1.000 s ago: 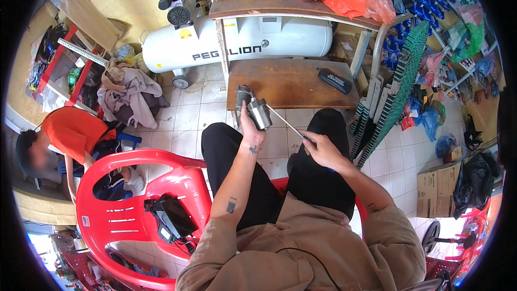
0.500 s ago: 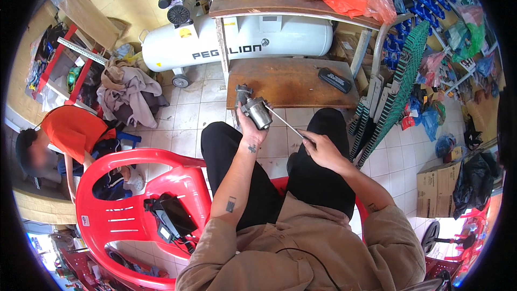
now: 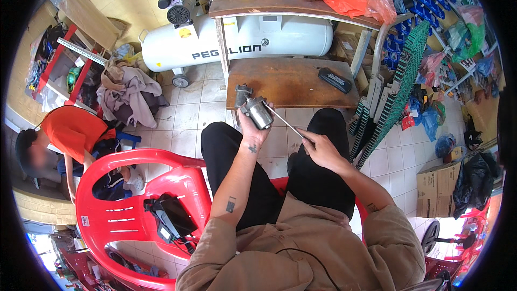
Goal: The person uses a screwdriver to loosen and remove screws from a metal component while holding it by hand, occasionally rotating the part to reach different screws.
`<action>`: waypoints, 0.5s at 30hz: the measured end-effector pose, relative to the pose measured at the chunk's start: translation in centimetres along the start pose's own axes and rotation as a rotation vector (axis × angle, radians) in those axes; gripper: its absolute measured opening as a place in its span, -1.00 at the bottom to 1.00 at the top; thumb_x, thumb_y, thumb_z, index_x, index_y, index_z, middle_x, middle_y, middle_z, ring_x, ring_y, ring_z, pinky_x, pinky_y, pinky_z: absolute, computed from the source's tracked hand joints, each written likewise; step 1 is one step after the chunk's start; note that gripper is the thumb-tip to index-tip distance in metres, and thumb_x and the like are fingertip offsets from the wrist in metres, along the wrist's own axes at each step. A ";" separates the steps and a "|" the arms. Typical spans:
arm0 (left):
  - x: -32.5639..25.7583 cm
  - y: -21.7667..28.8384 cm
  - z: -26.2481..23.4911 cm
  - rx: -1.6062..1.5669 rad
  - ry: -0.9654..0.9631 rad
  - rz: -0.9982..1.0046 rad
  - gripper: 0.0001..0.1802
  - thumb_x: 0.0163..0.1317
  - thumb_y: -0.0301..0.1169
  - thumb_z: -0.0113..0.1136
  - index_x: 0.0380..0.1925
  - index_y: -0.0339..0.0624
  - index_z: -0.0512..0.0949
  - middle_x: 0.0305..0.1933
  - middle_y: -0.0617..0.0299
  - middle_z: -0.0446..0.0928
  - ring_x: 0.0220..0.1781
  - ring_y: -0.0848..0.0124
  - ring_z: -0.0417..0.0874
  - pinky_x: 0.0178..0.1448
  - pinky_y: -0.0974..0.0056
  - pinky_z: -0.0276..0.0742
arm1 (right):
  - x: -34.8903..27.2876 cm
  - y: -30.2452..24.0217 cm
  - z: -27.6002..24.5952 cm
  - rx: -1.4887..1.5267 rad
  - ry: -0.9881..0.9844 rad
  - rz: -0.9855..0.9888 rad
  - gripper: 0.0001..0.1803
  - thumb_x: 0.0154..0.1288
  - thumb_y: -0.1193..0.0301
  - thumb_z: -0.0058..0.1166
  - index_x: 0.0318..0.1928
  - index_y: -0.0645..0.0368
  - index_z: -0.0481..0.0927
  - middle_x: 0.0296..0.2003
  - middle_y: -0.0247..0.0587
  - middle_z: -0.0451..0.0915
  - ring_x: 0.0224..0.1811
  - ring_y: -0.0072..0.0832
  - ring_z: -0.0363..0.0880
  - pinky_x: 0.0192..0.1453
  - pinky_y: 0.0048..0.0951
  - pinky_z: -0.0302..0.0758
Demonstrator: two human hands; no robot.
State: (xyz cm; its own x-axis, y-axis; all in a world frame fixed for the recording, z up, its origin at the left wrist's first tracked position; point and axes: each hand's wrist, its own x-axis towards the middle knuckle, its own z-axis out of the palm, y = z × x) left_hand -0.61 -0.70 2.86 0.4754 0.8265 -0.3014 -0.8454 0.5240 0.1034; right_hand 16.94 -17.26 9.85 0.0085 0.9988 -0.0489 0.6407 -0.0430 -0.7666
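My left hand (image 3: 253,130) is wrapped round a silver metal cylinder (image 3: 259,115) with a stepped, flanged end, held tilted above my lap. Beyond its far end shows a dull grey metal fitting (image 3: 243,94); whether the two are joined I cannot tell. In my right hand (image 3: 322,151) is a screwdriver (image 3: 287,122) with a long thin shank, its dark handle mostly hidden by the fingers. The shank points up and left, and its tip reaches the right side of the cylinder. Part of the left fingers is hidden behind the cylinder.
Ahead stands a wooden bench (image 3: 291,83) with a black case (image 3: 334,80) on its lower shelf. A white air compressor (image 3: 237,40) lies behind it. Left is a red plastic chair (image 3: 177,183) bearing a black device (image 3: 175,215); beyond, a person (image 3: 75,132) bends over. Folded green-netted frames (image 3: 396,86) lean right.
The metal cylinder has turned or shifted very slightly in my left hand. The right hand and screwdriver have hardly moved.
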 end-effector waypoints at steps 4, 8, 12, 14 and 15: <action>0.0 0.2 -0.2 -0.007 0.003 -0.037 -0.43 0.26 0.16 0.00 -0.13 -0.13 0.56 -0.17 0.12 0.59 -0.11 0.08 0.62 -0.05 0.06 0.64 | 0.0 -0.4 -0.1 -0.001 -0.020 0.026 -0.58 0.44 0.39 -0.06 0.28 0.03 0.47 -0.42 0.15 0.59 -0.38 0.00 0.59 -0.23 -0.12 0.46; 0.0 0.1 0.0 -0.033 -0.004 -0.028 -0.43 0.26 0.16 0.01 -0.15 -0.16 0.56 -0.19 0.10 0.59 -0.13 0.07 0.62 -0.06 0.07 0.64 | -0.1 -0.1 0.1 -0.012 0.022 0.002 -0.63 0.42 0.37 -0.02 0.20 0.11 0.53 -0.35 0.09 0.63 -0.38 -0.04 0.60 -0.20 -0.18 0.50; 0.0 -0.1 0.2 -0.053 -0.002 -0.010 -0.44 0.25 0.12 0.01 -0.17 -0.19 0.56 -0.21 0.08 0.58 -0.15 0.07 0.61 -0.03 0.07 0.64 | 0.0 1.1 0.5 0.007 0.068 -0.018 -0.68 0.34 0.39 0.15 0.06 0.22 0.60 -0.31 -0.03 0.67 -0.41 -0.23 0.65 -0.18 -0.31 0.57; 0.0 -0.1 0.2 -0.054 0.004 0.001 -0.45 0.25 0.11 0.02 -0.17 -0.20 0.55 -0.21 0.07 0.58 -0.16 0.07 0.60 -0.01 0.07 0.64 | 0.2 0.9 0.2 0.112 0.046 0.052 -0.69 0.28 0.42 0.23 0.00 0.27 0.61 -0.31 -0.07 0.67 -0.41 -0.35 0.66 -0.20 -0.38 0.59; 0.1 0.0 0.1 -0.053 0.000 0.003 -0.45 0.25 0.10 0.02 -0.17 -0.21 0.55 -0.21 0.07 0.58 -0.16 0.07 0.60 -0.01 0.07 0.64 | 0.3 0.5 0.0 0.198 0.030 0.109 -0.68 0.25 0.44 0.27 -0.01 0.29 0.61 -0.33 -0.08 0.66 -0.41 -0.41 0.67 -0.22 -0.41 0.60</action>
State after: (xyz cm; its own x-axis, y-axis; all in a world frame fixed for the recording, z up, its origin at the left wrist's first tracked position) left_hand -0.52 -0.65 2.95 0.4731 0.8278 -0.3015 -0.8585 0.5101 0.0534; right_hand 17.27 -17.00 9.42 0.0943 0.9881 -0.1217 0.4715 -0.1520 -0.8687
